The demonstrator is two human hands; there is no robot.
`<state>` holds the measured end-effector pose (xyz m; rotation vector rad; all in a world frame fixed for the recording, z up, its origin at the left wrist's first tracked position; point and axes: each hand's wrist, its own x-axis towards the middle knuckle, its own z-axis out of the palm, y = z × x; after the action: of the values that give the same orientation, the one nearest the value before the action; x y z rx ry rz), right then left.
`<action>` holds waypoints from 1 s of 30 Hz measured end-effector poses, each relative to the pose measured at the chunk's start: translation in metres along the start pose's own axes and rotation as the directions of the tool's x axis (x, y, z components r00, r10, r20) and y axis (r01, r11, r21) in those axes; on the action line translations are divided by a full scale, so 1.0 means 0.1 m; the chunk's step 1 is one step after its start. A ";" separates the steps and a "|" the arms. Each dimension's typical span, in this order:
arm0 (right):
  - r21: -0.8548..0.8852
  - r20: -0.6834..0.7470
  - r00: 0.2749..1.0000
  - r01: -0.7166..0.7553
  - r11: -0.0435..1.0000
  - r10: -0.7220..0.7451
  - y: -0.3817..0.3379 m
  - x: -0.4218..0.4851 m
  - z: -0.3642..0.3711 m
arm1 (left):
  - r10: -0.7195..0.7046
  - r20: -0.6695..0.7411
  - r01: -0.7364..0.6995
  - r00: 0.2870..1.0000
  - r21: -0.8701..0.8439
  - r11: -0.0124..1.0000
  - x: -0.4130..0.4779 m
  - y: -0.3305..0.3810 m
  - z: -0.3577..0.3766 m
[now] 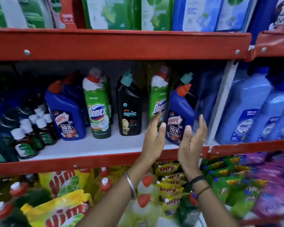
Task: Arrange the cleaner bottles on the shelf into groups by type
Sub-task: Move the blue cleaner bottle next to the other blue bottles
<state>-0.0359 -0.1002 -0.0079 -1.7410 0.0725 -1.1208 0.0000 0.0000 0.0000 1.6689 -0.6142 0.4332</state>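
Both hands are open and hold nothing. The left hand [154,136] seems to touch the right Domex [157,95]; the right hand [191,140] is beside the Harpic [179,115] (both on the shelf [88,146]).

Front row of the middle shelf [92,149]: two blue Harpic bottles [67,115] [179,118], two green Domex bottles [98,108] [157,99], one black Spic bottle [129,112]. More bottles stand behind, too hidden to count. Two open hands [154,138] [191,141] reach in.
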 end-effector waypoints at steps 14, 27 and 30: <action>-0.077 0.236 0.964 -0.104 0.992 0.119 0.39 0.37 -0.15 | -0.433 0.200 0.470 0.879 -0.207 0.858 0.44 0.02 0.15; 0.133 0.380 0.924 -0.085 0.988 0.029 -0.24 0.01 0.26 | -0.268 -0.128 0.270 0.955 -0.004 0.963 -0.02 0.08 -0.72; 0.213 0.423 0.906 -0.108 0.971 0.008 -0.44 -0.19 0.54 | -0.259 -0.217 0.282 0.941 0.083 0.956 -0.17 0.10 -1.09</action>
<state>-0.0278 -0.0310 0.0113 -1.7171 -0.2612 -0.6593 -0.0136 0.1083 0.0185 1.7600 -0.2054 0.4376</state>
